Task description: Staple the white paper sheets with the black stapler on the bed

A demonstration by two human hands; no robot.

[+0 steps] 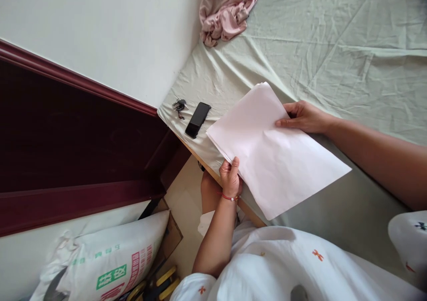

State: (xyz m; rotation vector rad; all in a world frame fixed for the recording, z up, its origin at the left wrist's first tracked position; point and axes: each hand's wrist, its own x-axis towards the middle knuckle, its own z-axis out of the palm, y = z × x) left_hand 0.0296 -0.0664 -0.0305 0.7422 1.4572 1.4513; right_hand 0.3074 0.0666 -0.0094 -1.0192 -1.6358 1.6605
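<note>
A thin stack of white paper sheets [270,154] lies on a bed covered with a pale green sheet [333,56]. My left hand [231,177] grips the stack's near left edge, thumb on top; a red string bracelet circles that wrist. At the far right edge, my right hand [302,116] pinches the paper with fingers resting on its surface. The sheets are slightly fanned at the left corner.
A black phone [198,119] and a bunch of keys [179,106] lie at the bed's corner, left of the paper. A crumpled pink cloth [227,14] sits near the wall. A dark wooden headboard [66,127] and a printed white sack [113,261] are at left.
</note>
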